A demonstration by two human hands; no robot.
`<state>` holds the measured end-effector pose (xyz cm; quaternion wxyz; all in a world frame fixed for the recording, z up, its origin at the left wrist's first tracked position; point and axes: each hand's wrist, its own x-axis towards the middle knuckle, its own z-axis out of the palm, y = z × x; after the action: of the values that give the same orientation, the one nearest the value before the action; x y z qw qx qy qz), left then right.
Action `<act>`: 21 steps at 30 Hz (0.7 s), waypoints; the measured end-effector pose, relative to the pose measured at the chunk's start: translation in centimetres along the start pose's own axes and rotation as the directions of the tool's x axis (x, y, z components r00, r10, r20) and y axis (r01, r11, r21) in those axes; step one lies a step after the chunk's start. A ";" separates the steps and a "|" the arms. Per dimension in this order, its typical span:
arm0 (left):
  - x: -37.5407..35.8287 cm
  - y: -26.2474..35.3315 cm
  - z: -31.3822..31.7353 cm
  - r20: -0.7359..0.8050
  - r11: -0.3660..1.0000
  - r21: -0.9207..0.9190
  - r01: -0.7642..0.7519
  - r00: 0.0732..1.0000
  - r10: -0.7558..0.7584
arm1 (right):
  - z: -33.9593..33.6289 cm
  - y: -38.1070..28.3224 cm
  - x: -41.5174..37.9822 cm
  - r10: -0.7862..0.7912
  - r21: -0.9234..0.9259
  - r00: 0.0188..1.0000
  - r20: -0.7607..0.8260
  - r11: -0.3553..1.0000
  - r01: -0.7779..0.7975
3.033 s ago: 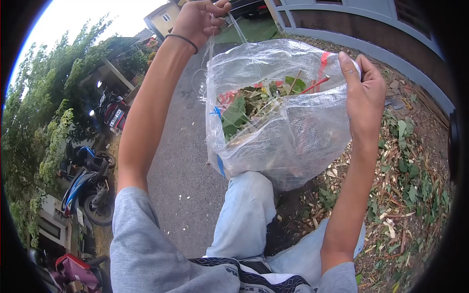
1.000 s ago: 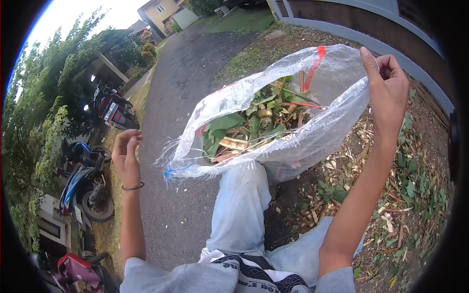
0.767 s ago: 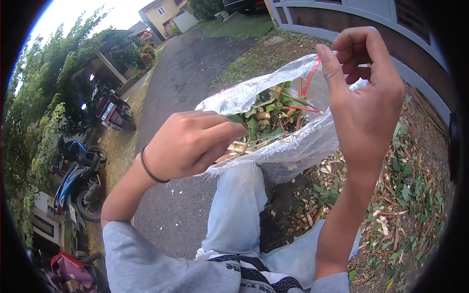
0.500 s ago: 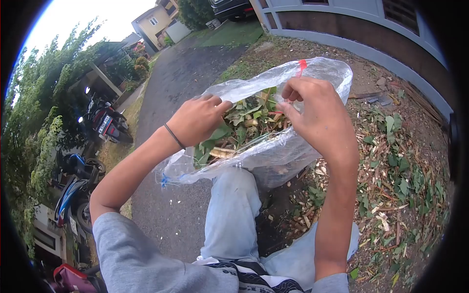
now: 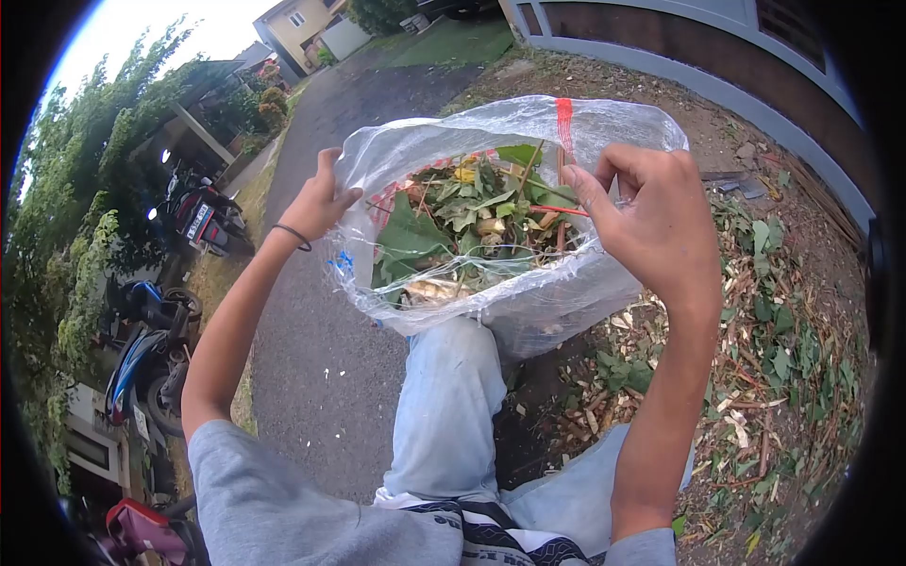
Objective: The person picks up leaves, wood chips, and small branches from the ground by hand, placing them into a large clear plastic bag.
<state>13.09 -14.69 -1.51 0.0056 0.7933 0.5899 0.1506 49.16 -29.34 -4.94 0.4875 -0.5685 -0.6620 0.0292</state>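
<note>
A translucent white woven plastic sack [image 5: 604,283] with a red stripe stands with its mouth held wide in front of my knees. Green leaves [image 5: 412,231], cut stems and woody bits fill it. My left hand [image 5: 321,200], a black band on its wrist, grips the left rim of the sack, its fingers partly behind the plastic. On the right side, my right hand [image 5: 651,212] pinches the rim between thumb and curled fingers. A thin red stalk [image 5: 559,210] inside the sack reaches toward the right thumb.
Chopped stems and leaves [image 5: 755,377] cover the ground on the right. A paved lane [image 5: 302,377] runs along the left, with parked motorcycles [image 5: 203,222] beyond it. A grey-blue wall [image 5: 698,80] borders the upper right. My jeans-clad knee [image 5: 453,368] is just under the sack.
My left hand has moved left and my right hand slightly right, stretching the sack's mouth wider. More of the leaves inside now show.
</note>
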 end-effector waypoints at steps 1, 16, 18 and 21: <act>0.4 -0.7 0.3 -0.002 1.000 0.001 0.006 1.000 -0.006 | 0.1 -0.2 0.1 -0.008 0.019 0.999 -0.031 1.000 0.009; 2.5 2.3 2.3 0.415 0.143 -0.877 0.459 0.873 -0.256 | 2.6 -0.1 2.5 0.146 -0.221 0.980 -0.135 0.960 -0.173; 2.2 2.6 1.7 0.465 0.102 -0.860 0.500 0.851 -0.244 | 2.8 -0.4 3.4 0.250 -0.314 0.968 0.007 0.920 -0.235; 2.1 1.2 -1.3 0.490 0.036 -0.862 0.505 0.850 -0.192 | 3.7 -1.8 5.2 0.392 -0.450 0.896 0.208 0.852 -0.269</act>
<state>14.47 -13.28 0.43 0.6272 0.4325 0.5150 0.3929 45.96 -24.01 -2.61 0.2417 -0.7536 -0.6087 0.0575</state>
